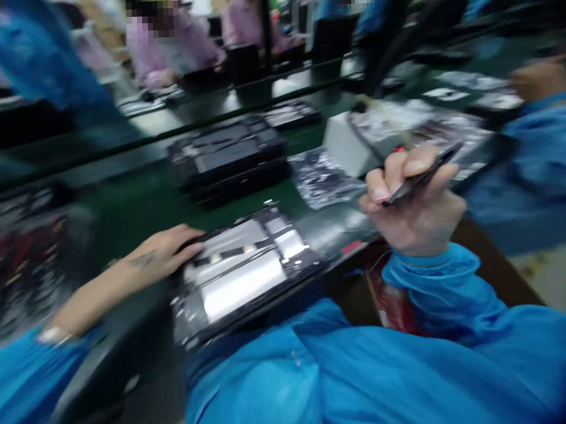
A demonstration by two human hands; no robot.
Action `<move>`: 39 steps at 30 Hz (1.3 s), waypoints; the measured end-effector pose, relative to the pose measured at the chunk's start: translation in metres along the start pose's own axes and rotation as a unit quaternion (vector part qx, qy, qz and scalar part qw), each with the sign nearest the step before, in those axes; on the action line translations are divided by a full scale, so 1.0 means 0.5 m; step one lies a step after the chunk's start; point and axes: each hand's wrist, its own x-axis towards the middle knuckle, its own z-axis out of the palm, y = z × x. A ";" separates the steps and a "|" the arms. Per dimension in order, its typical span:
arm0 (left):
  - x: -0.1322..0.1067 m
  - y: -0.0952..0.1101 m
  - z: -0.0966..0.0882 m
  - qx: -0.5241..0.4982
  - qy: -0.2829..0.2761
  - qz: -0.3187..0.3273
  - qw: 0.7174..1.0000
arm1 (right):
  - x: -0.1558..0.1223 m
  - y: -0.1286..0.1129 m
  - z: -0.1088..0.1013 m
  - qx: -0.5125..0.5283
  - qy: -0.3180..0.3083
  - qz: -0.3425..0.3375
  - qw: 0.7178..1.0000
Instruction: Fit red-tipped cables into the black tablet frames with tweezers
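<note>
Workers in pink sit beyond a long green desk point(129, 202), and the whole room is smeared by motion blur. A black stack point(234, 155) stands on the desk's far side, with a clear bag point(323, 176) and a white box point(348, 145) to its right. At the far right, a co-worker's hand point(542, 79) reaches in from a blue sleeve.

The open unit point(243, 284) lies at the desk's near edge, right in front of the person, silvery plates facing up. The left hand point(175, 250) has fingers and thumb at its far left corner; whether they pinch or merely rest, I cannot tell. The right hand point(412, 201), well apart from the left, is raised off the desk and closed around a thin dark piece point(421, 176); I can't make out what that is.

The unit looks the likeliest thing to suffer. Sitting so near the edge, it could tip into the lap if a sleeve caught it or the left hand pushed carelessly. A slip of the right hand's fingers could drop the dark piece over the edge, and swinging it low might scratch the bare plates.
</note>
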 end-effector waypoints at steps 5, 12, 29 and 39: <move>0.006 0.010 0.071 -0.077 0.088 0.011 0.993 | 0.101 0.112 0.207 0.001 -0.207 0.058 0.977; -0.023 0.034 0.079 -0.138 0.086 0.033 0.986 | 0.088 0.233 0.230 -0.203 -0.258 0.131 0.935; -0.023 0.044 0.064 -0.161 0.061 0.016 0.985 | 0.082 0.190 0.205 -0.359 -0.317 0.099 0.872; -0.025 0.043 0.065 -0.166 0.061 0.013 0.984 | 0.083 0.190 0.206 -0.358 -0.318 0.101 0.872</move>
